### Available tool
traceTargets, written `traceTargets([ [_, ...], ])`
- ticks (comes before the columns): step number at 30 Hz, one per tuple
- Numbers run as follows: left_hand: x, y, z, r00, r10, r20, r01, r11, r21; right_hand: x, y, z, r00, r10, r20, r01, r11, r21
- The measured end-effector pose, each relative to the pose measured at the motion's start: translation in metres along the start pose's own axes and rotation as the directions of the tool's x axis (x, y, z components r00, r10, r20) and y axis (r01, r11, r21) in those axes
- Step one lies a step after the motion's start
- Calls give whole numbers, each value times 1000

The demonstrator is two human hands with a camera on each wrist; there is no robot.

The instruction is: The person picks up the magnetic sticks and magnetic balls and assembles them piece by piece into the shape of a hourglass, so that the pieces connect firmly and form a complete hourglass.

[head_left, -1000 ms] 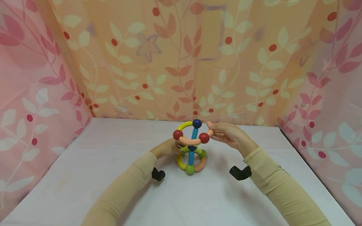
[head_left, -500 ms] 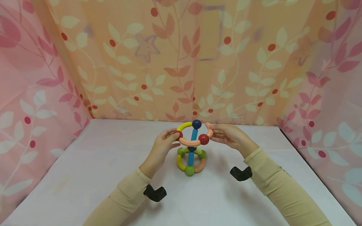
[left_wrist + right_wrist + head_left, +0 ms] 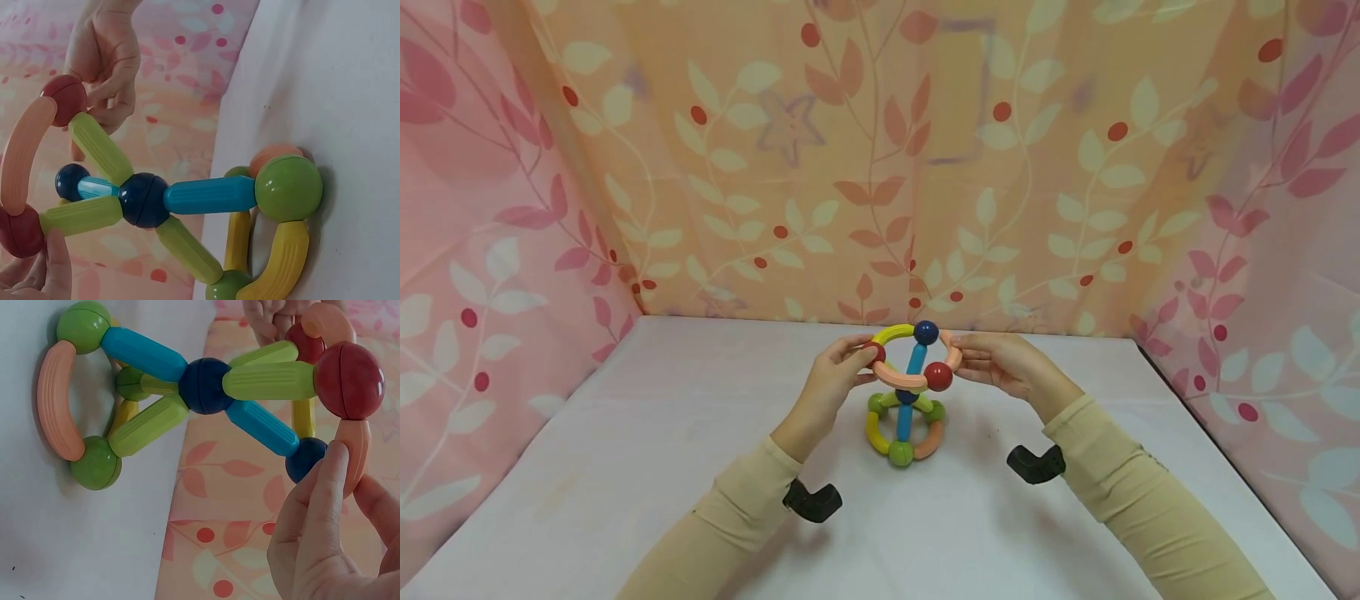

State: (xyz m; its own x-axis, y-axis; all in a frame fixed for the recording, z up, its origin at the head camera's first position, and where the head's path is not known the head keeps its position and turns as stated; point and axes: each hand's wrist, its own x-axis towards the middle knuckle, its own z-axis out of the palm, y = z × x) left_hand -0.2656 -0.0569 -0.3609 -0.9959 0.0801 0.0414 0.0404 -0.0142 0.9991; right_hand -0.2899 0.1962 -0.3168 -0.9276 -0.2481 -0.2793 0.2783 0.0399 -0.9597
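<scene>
A toy of ball-and-stick building pieces stands on the table, its upper ring wider than its base ring. My left hand [image 3: 831,383] holds the left red ball [image 3: 874,354] of that upper ring. On the other side my right hand [image 3: 1018,367] pinches a peach curved stick [image 3: 357,444] that joins the right red ball [image 3: 938,376]. Its far end lies close to the upper navy ball [image 3: 927,332]; fingers hide whether they touch. A yellow curved stick [image 3: 891,333] and another peach curved stick [image 3: 25,159] form the rest of the ring. Light green sticks meet at the middle navy ball [image 3: 144,200].
Green balls [image 3: 901,453] and curved sticks make the base ring on the white tabletop [image 3: 940,533]. Floral cloth [image 3: 880,167] hangs behind the table and at both sides. A black bent piece [image 3: 1036,464] sits at each wrist.
My left hand has come up from the toy's lower part to the left red ball. The right-hand peach stick has moved in towards the upper navy ball, and the ring has shifted slightly.
</scene>
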Motion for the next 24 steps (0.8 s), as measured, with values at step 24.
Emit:
traceTargets([
  [24, 12, 0, -2, 997, -11, 73, 7, 998, 60, 1, 3, -5, 1000, 15, -16, -16, 999, -36],
])
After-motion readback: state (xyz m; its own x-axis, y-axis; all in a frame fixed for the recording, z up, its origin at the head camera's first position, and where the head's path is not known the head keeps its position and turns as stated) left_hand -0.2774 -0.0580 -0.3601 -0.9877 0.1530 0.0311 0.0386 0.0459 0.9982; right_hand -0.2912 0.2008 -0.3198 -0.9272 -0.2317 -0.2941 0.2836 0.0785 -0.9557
